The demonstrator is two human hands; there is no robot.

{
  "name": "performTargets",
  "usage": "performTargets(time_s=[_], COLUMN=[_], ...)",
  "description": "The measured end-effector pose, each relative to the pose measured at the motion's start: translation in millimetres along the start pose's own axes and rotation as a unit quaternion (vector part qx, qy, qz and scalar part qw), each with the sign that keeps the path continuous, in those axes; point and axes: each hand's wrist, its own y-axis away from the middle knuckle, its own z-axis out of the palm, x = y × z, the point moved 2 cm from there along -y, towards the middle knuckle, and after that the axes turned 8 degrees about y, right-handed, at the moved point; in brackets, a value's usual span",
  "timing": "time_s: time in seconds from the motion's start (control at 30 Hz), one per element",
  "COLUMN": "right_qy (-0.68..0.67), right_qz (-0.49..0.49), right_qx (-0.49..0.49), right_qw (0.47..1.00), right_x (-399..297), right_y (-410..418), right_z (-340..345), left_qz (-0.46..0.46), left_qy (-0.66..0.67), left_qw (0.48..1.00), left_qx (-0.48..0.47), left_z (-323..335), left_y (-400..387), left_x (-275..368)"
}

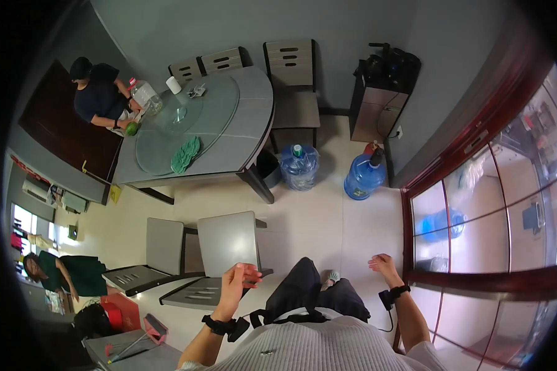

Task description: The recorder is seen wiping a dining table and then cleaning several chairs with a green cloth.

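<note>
My left hand [238, 286] is raised at the lower middle, empty, with its fingers loosely curled and apart. In the picture it overlaps the edge of a grey dining chair [227, 241]; whether it touches the chair I cannot tell. My right hand [384, 269] hangs in the air further right, also empty with fingers spread. A red-brown framed glass sliding door [476, 213] is nearest to it. Both wrists wear black straps with small devices. Between my hands, my dark trousers and one slippered foot [331, 278] show on the tiled floor.
A dining table [255, 106] with a glass turntable bears a green cloth [185, 155] and a large plastic bottle [146, 96]. One person [95, 92] works beside it; another [69, 276] stands at left. Blue water jugs [299, 169] and a water dispenser [380, 106] stand ahead.
</note>
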Motion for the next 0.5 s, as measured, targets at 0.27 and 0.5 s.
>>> performTargets(time_s=[0.27,0.5], right_qy=[0.036,0.007], right_qz=[-0.015,0.003], right_qx=[-0.078,-0.082], right_qw=[0.996,0.997], right_x=[-113.6,-190.4], right_y=[-140.8,-234.2], right_z=[20.8,25.2], left_qz=[-0.016,-0.018], left_qy=[0.036,0.051], left_qw=[0.993,0.995], left_qx=[0.116,0.081], left_z=[16.9,32.9], left_y=[-88.0,-224.0], left_x=[5.0,61.6])
